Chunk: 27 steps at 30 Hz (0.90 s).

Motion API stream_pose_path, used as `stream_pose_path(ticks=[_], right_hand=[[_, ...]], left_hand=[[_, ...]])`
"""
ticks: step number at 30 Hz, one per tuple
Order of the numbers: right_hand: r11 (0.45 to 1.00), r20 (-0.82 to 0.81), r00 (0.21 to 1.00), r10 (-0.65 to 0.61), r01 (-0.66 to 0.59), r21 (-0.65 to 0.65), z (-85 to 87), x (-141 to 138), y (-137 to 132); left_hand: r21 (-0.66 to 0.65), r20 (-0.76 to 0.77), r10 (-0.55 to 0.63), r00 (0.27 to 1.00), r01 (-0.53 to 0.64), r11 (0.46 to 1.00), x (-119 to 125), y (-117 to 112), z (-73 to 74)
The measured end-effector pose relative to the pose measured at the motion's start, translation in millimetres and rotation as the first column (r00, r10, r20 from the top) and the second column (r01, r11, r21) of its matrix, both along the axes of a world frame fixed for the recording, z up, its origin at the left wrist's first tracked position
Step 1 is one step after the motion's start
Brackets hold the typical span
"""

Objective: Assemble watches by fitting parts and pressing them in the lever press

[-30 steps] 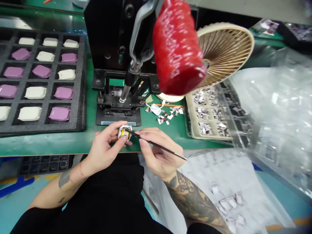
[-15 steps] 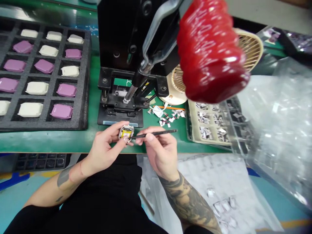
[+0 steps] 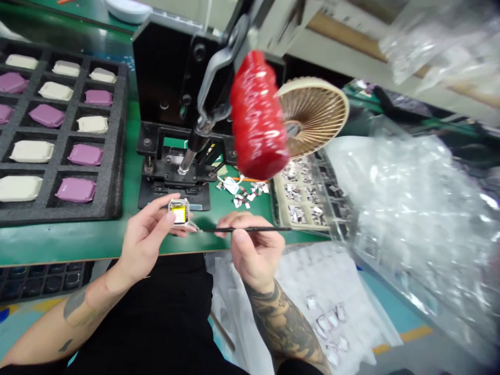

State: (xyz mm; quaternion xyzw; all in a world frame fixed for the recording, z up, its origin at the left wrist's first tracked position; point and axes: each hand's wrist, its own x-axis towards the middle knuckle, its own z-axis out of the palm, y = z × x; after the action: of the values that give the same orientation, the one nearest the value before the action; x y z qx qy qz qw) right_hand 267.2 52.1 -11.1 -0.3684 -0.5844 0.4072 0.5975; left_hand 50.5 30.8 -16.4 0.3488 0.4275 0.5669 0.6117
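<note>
My left hand [image 3: 146,234] is closed round the edge of a small open watch case [image 3: 179,212], whose inside shows a yellow-framed pale part. The case is tilted up toward me over the front of the green bench. In my right hand [image 3: 252,245], pinched between thumb and fingers, lies a thin black pair of tweezers or similar stick tool [image 3: 258,229], held level. Its tip points left, just right of the case and near my left fingertips. Whether the tip grips anything is too small to tell.
A black hand press [image 3: 175,172] with a red handle [image 3: 260,120] stands behind my hands. At left is a foam tray [image 3: 113,192] of purple and white cases. Small loose parts [image 3: 246,195], a fan [image 3: 312,117], a parts box [image 3: 275,208] and clear plastic bags [image 3: 414,208] lie to the right.
My view has swung to the right, so the bench things appear further left. The tool's tip has drawn away from inside the watch case, and the two hands are further apart.
</note>
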Motion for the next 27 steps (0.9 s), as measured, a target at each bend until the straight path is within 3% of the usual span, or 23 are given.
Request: stream_pose_path(ticks=[2,4,5,7,9,10,12,14,16,18,21,24,27], right_hand=[[0.988,0.019,0.999,-0.034,0.031,0.149,20.3,15.5,3.5],[0.921,0.109,0.973,-0.203,0.152,0.359,43.8,32.5,12.8],[0.863,0.194,0.927,-0.322,0.203,0.462,54.8,39.8,20.4],[0.763,0.394,0.752,-0.528,0.217,0.609,72.3,48.1,43.7],[0.767,0.555,0.603,-0.573,0.157,0.622,81.4,44.3,78.6],[0.79,0.598,0.583,-0.55,0.131,0.599,83.1,37.6,100.0],[0.827,0.611,0.638,-0.467,0.072,0.558,82.9,18.0,145.2],[0.807,0.547,0.701,-0.458,0.07,0.586,80.7,-1.9,182.5],[0.806,0.53,0.717,-0.453,0.075,0.587,77.3,-11.6,197.6],[0.812,0.524,0.707,-0.475,0.122,0.571,70.5,-6.7,183.4],[0.806,0.536,0.661,-0.525,0.184,0.563,50.0,18.2,120.0],[0.806,0.655,0.568,-0.499,0.027,0.591,22.5,44.6,51.1],[0.813,0.795,0.401,-0.454,-0.178,0.554,1.0,60.3,16.3]], left_hand=[[-0.028,0.006,0.015,1.0,-0.014,1.0,-1.0,1.7,0.6],[-0.029,-0.01,0.004,1.0,-0.005,1.0,-1.5,2.0,0.7],[-0.023,-0.023,-0.005,1.0,0.004,1.0,-1.6,1.5,0.6],[-0.008,-0.058,-0.017,0.998,0.016,1.0,-1.5,0.0,0.3],[-0.005,-0.093,-0.026,0.995,0.026,1.0,-1.3,-1.4,0.0],[-0.007,-0.111,-0.03,0.993,0.029,1.0,-1.1,-1.8,-0.1],[-0.013,-0.147,-0.031,0.989,0.029,0.999,-0.8,-2.0,-0.5],[-0.009,-0.175,-0.035,0.984,0.034,0.999,-1.0,-1.7,-1.2],[0.004,-0.195,-0.038,0.98,0.04,0.999,-2.3,-1.8,-2.5],[0.017,-0.212,-0.05,0.976,0.055,0.998,-4.6,-2.8,-3.9],[0.019,-0.261,-0.072,0.963,0.08,0.997,-8.5,-5.1,-4.2],[0.004,-0.326,-0.104,0.94,0.111,0.994,-9.9,-6.0,-1.3],[-0.009,-0.388,-0.177,0.905,0.189,0.982,-8.6,-4.1,1.3]])
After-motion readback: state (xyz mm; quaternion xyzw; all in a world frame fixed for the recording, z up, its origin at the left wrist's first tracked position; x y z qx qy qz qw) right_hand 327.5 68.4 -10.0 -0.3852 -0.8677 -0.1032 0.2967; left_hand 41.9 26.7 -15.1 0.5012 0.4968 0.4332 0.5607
